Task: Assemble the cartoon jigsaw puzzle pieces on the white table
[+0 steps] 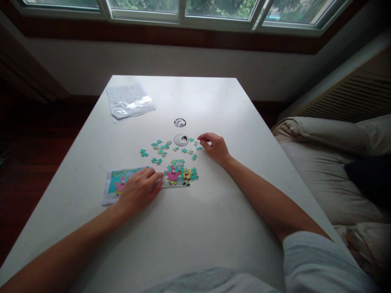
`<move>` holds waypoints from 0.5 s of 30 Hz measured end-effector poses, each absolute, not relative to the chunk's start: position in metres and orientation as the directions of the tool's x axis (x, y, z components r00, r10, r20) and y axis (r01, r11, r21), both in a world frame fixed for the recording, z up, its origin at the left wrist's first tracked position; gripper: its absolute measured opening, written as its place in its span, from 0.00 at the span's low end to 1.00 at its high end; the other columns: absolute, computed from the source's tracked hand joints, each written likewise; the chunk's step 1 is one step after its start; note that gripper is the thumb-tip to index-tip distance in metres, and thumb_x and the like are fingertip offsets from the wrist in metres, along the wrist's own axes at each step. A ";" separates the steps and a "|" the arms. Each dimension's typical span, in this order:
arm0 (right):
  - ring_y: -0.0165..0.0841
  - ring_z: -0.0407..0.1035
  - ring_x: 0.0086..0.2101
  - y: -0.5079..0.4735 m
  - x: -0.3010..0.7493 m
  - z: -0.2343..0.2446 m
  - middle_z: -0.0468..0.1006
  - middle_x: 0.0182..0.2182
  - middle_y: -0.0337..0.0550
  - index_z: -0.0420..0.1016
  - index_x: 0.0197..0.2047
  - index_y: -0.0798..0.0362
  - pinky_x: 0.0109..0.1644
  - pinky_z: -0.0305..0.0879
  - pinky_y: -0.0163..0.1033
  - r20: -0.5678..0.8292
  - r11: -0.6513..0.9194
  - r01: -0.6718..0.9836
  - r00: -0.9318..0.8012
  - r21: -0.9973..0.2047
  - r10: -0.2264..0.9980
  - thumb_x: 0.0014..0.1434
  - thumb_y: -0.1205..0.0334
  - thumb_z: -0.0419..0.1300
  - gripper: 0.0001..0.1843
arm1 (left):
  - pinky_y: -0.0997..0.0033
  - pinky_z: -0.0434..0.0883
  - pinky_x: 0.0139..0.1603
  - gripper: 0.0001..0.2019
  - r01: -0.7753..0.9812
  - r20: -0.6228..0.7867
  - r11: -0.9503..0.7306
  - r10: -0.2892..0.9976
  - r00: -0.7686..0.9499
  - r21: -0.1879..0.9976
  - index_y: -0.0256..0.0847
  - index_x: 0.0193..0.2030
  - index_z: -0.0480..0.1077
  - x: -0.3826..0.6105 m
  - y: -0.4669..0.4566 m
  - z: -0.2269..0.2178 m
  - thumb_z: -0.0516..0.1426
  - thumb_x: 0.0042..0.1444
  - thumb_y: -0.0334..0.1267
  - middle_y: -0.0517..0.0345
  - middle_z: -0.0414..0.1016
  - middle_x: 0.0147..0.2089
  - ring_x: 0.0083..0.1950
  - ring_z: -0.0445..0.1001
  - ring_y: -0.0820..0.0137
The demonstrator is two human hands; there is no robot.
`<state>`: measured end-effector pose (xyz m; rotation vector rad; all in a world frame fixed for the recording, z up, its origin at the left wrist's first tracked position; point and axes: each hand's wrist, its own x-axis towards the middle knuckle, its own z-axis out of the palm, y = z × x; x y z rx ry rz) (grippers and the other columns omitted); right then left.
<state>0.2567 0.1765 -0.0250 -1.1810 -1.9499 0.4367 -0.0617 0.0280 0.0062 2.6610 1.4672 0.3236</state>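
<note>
A partly assembled jigsaw puzzle [179,173] with cartoon figures lies on the white table. My left hand [140,185] lies over the right part of a picture card [117,187], palm down, its fingers stretched toward the puzzle's left edge. Part of the card is covered by this hand. My right hand [215,147] rests at the right side of the loose green puzzle pieces [160,152], thumb and fingers drawn together near the closest ones. Whatever may be between its fingertips is too small to make out.
Behind the pieces, a round silver disc [181,139] lies near a round table hole [180,122]. Clear plastic and papers [131,101] are at the back left of the white table [195,97]. To the right stands a beige sofa [317,171], with a window [183,10] ahead.
</note>
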 end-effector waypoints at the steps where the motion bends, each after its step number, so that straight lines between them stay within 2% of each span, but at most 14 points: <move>1: 0.34 0.72 0.34 0.176 0.257 -0.025 0.80 0.34 0.40 0.80 0.40 0.49 0.38 0.68 0.38 0.453 0.504 0.582 -0.245 -0.638 0.857 0.59 0.67 0.58 0.10 | 0.61 0.70 0.47 0.11 0.826 0.140 -0.537 0.843 0.519 0.174 0.43 0.51 0.72 -0.062 0.028 0.006 0.50 0.70 0.39 0.53 0.74 0.42 0.44 0.72 0.63; 15: 0.34 0.72 0.34 0.177 0.258 -0.026 0.81 0.34 0.40 0.80 0.41 0.49 0.38 0.68 0.39 0.448 0.501 0.581 -0.246 -0.642 0.860 0.60 0.67 0.58 0.10 | 0.60 0.70 0.47 0.10 0.818 0.144 -0.553 0.832 0.535 0.158 0.43 0.49 0.73 -0.060 0.027 0.009 0.51 0.70 0.39 0.53 0.74 0.42 0.45 0.72 0.62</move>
